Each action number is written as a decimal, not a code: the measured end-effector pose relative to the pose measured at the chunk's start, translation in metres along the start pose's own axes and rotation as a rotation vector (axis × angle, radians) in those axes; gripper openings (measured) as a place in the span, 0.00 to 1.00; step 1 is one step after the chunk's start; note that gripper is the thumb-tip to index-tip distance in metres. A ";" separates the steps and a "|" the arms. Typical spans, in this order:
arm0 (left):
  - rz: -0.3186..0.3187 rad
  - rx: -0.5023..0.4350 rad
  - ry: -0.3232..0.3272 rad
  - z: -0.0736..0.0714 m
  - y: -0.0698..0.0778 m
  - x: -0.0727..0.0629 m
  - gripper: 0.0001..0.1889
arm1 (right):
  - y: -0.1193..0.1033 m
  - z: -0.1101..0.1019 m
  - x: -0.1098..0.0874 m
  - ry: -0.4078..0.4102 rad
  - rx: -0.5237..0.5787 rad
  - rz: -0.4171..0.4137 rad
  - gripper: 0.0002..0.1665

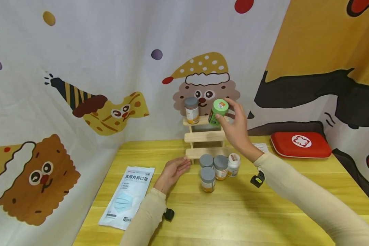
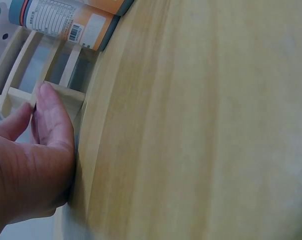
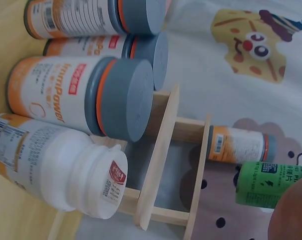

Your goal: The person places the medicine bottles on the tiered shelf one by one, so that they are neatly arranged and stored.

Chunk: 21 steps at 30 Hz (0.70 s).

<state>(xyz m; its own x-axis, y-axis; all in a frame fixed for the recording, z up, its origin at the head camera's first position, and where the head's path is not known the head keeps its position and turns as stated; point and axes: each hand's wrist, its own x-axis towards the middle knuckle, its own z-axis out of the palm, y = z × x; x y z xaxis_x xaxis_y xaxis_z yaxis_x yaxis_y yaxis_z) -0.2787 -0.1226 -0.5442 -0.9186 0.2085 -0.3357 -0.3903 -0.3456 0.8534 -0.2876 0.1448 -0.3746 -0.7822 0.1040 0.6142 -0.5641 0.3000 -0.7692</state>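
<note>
My right hand (image 1: pixel 236 128) grips a small green bottle (image 1: pixel 216 114) from its right side, tilted, at the top tier of a three-step wooden rack (image 1: pixel 204 137). Standing on that tier's left end is an orange-and-white bottle with a grey cap (image 1: pixel 192 111). In the right wrist view the green bottle (image 3: pixel 263 185) is partly covered by a finger. My left hand (image 1: pixel 172 172) is low by the rack's left end, fingers fairly straight. The left wrist view puts those fingertips (image 2: pixel 47 92) right at the wooden frame.
Before the rack stand grey-capped bottles (image 1: pixel 208 179) and a white bottle (image 1: pixel 233 165). A face-mask packet (image 1: pixel 127 198) lies at the left of the wooden table (image 1: pixel 233 218). A red first-aid case (image 1: pixel 300 145) sits at the back right, and a printed curtain (image 1: pixel 110 51) hangs behind.
</note>
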 end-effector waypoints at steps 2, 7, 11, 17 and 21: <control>0.000 0.002 0.002 0.000 0.000 0.000 0.24 | 0.005 0.004 0.005 0.004 0.005 0.004 0.36; -0.002 -0.003 0.001 0.000 -0.001 0.000 0.24 | 0.014 0.012 0.014 0.016 0.003 0.026 0.35; -0.003 -0.009 0.009 0.000 0.000 0.000 0.24 | 0.021 0.018 0.019 0.018 -0.007 0.049 0.35; -0.008 0.003 0.012 0.002 0.002 -0.001 0.23 | 0.028 0.027 0.027 0.001 -0.001 0.065 0.36; -0.011 0.000 0.011 0.001 0.001 -0.001 0.23 | 0.031 0.031 0.030 0.001 -0.005 0.075 0.35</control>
<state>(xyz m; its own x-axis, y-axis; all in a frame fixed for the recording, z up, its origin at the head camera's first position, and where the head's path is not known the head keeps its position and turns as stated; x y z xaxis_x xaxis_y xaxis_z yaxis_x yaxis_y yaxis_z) -0.2783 -0.1219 -0.5421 -0.9149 0.2022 -0.3494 -0.4004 -0.3429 0.8498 -0.3361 0.1276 -0.3855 -0.8220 0.1270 0.5551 -0.5027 0.2961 -0.8122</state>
